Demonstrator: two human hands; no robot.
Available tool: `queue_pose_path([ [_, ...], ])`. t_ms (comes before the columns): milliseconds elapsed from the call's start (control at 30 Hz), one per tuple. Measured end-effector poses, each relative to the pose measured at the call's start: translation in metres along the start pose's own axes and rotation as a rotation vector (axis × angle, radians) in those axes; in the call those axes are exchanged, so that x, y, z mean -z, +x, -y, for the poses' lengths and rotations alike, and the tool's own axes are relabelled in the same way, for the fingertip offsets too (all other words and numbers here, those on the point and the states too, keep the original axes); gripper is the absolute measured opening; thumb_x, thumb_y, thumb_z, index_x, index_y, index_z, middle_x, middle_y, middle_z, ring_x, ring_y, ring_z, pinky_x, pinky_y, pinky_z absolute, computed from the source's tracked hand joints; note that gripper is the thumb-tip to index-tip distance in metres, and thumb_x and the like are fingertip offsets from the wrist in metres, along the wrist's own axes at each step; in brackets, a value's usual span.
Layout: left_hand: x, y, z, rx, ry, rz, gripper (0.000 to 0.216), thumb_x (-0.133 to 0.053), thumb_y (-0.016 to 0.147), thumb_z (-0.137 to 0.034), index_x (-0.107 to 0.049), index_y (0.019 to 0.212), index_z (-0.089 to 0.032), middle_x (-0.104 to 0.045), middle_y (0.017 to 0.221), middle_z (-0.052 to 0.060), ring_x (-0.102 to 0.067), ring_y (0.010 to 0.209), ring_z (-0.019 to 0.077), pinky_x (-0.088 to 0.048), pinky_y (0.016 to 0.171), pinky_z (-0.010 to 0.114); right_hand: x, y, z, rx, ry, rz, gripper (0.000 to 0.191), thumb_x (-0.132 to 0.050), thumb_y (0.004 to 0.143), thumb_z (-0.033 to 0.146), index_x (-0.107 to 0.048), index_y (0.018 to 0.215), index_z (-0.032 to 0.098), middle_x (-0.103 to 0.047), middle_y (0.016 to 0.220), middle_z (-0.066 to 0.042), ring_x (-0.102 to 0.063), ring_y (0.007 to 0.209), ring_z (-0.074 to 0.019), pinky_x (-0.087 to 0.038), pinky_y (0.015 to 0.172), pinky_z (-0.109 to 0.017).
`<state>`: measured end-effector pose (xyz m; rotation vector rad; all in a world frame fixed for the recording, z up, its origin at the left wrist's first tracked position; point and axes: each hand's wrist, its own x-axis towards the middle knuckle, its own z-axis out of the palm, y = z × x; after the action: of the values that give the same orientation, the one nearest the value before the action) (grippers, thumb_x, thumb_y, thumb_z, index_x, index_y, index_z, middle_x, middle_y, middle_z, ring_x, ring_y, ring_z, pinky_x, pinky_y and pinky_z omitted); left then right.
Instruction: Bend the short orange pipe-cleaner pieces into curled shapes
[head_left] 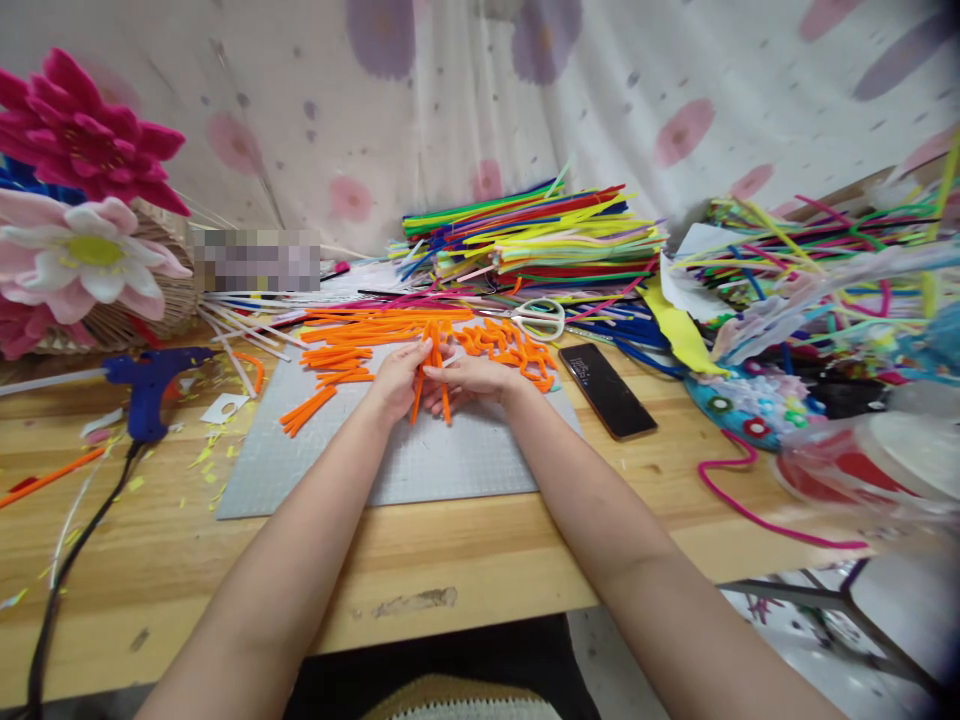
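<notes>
Over the grey cutting mat (442, 470), both hands meet around a few orange pipe cleaners (435, 345). My left hand (403, 378) pinches them from the left, fingers closed. From the right, my right hand (469, 380) is closed on the same pipe cleaners, whose lower ends stick out below the fingers. Fingertips partly hide where they cross. Left of the hands lie short straight orange pipe cleaner pieces (337, 362). Wavy bent orange pieces (517, 350) are heaped just right of them, and longer straight orange ones (367, 325) lie along the mat's back edge.
A blue glue gun (150, 385) with its cord lies at left, beside felt-like flowers (94, 250). White-handled scissors (544, 318) and a phone (607, 390) are right of the mat. Bundles of coloured pipe cleaners (540, 235) are piled behind. A plastic tub (877, 460) stands far right.
</notes>
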<state>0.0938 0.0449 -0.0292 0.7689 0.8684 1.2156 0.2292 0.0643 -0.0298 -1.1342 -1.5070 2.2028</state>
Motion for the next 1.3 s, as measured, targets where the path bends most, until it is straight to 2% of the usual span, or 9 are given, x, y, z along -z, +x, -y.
queue_pose_path([
  [133,-0.001,0.0,-0.005,0.042,-0.017,-0.076,0.011,-0.061,0.074,-0.019,-0.067,0.079,-0.011,-0.068,0.066,0.004,-0.064,0.065,0.0122,-0.05,0.069,0.024,0.014,-0.012,0.008,0.099,-0.132,-0.177,0.029,-0.068,0.068,0.04,-0.064,0.074,0.012,-0.065,0.068,-0.005,-0.058,0.058,-0.0086,-0.048,0.053,-0.019],
  [267,-0.004,-0.002,-0.003,0.116,0.053,-0.065,0.011,-0.059,0.076,-0.017,-0.067,0.078,-0.01,-0.069,0.072,0.007,-0.063,0.061,0.0121,-0.051,0.07,0.027,0.023,-0.015,0.011,0.373,-0.153,-0.427,0.032,-0.064,0.068,0.045,-0.064,0.075,0.014,-0.058,0.066,0.001,-0.043,0.051,-0.0037,-0.031,0.044,-0.016],
  [467,-0.012,-0.007,-0.002,0.25,0.112,-0.02,0.013,-0.055,0.079,-0.015,-0.067,0.08,-0.009,-0.069,0.07,0.008,-0.062,0.056,0.0114,-0.052,0.068,0.027,0.015,-0.003,0.005,0.465,-0.223,-0.467,0.037,-0.063,0.063,0.049,-0.058,0.061,0.012,-0.046,0.052,0.004,-0.034,0.049,-0.0047,-0.023,0.046,-0.02],
  [700,-0.011,-0.009,-0.003,0.315,0.12,0.026,0.012,-0.055,0.078,-0.012,-0.065,0.076,-0.007,-0.068,0.068,0.009,-0.061,0.054,0.0114,-0.053,0.063,0.026,0.016,-0.001,0.009,0.584,-0.185,-0.668,0.034,-0.063,0.061,0.046,-0.055,0.058,0.013,-0.042,0.053,0.004,-0.033,0.05,-0.0052,-0.025,0.047,-0.021],
  [800,-0.01,-0.006,0.003,0.296,0.151,-0.012,0.009,-0.058,0.077,-0.013,-0.064,0.074,-0.007,-0.066,0.064,0.008,-0.061,0.053,0.0122,-0.053,0.063,0.029,0.017,-0.003,0.008,0.542,-0.15,-0.643,0.034,-0.063,0.061,0.047,-0.057,0.062,0.013,-0.045,0.055,0.004,-0.034,0.05,-0.0051,-0.026,0.046,-0.02],
  [900,-0.009,-0.003,0.008,0.236,0.165,-0.065,0.011,-0.058,0.077,-0.013,-0.063,0.069,-0.008,-0.065,0.061,0.007,-0.061,0.052,0.0113,-0.053,0.066,0.029,0.017,-0.005,0.007,0.444,-0.183,-0.473,0.033,-0.063,0.062,0.045,-0.06,0.07,0.013,-0.053,0.062,0.002,-0.041,0.052,-0.0056,-0.03,0.047,-0.019],
  [967,-0.009,-0.002,0.01,0.222,0.166,-0.056,0.013,-0.056,0.079,-0.013,-0.062,0.068,-0.008,-0.064,0.061,0.005,-0.06,0.052,0.0103,-0.053,0.066,0.028,0.018,-0.006,0.006,0.411,-0.23,-0.408,0.031,-0.065,0.061,0.043,-0.061,0.069,0.012,-0.055,0.064,0.001,-0.043,0.054,-0.0059,-0.032,0.048,-0.019],
  [1133,-0.01,-0.005,0.006,0.246,0.099,0.067,0.016,-0.056,0.08,-0.014,-0.06,0.066,-0.008,-0.06,0.058,0.003,-0.059,0.052,0.0093,-0.053,0.071,0.031,0.021,-0.003,0.004,0.441,-0.239,-0.481,0.027,-0.065,0.06,0.039,-0.059,0.064,0.013,-0.053,0.058,0.002,-0.042,0.051,-0.0056,-0.031,0.046,-0.019],
  [1300,-0.008,-0.004,0.007,0.238,0.112,-0.018,0.01,-0.06,0.075,-0.011,-0.062,0.067,-0.007,-0.064,0.063,0.007,-0.062,0.057,0.0124,-0.052,0.072,0.031,0.02,0.0,0.004,0.454,-0.272,-0.515,0.026,-0.063,0.061,0.039,-0.059,0.064,0.013,-0.052,0.058,0.002,-0.04,0.051,-0.0057,-0.03,0.047,-0.02],
])
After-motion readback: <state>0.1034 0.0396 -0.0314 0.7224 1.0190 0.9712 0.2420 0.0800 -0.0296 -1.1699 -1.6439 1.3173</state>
